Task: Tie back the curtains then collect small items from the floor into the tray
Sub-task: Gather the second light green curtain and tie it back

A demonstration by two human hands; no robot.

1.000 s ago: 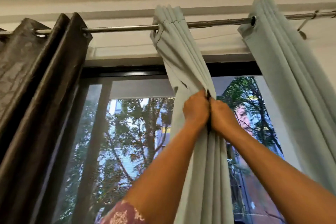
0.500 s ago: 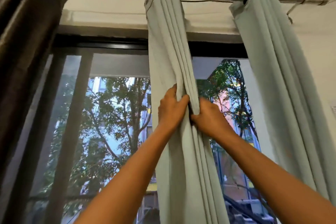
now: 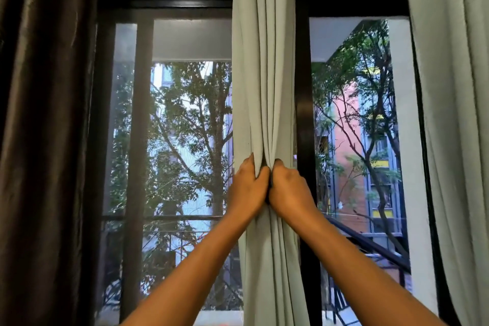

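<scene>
Pale green curtain hangs bunched mid-window, between the dark curtain and another pale panel. We judge it soft, light, slippery in folds; best gripped around the gathered bundle. Left hand and right hand clench it, knuckles touching.

Middle curtain pale grey-green, plain (right curtain same); left curtain dark brown.

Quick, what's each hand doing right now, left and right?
Left hand: closed, gripping the bunched pale green curtain.
Right hand: closed, gripping the same curtain, pressed against the left hand.
</scene>
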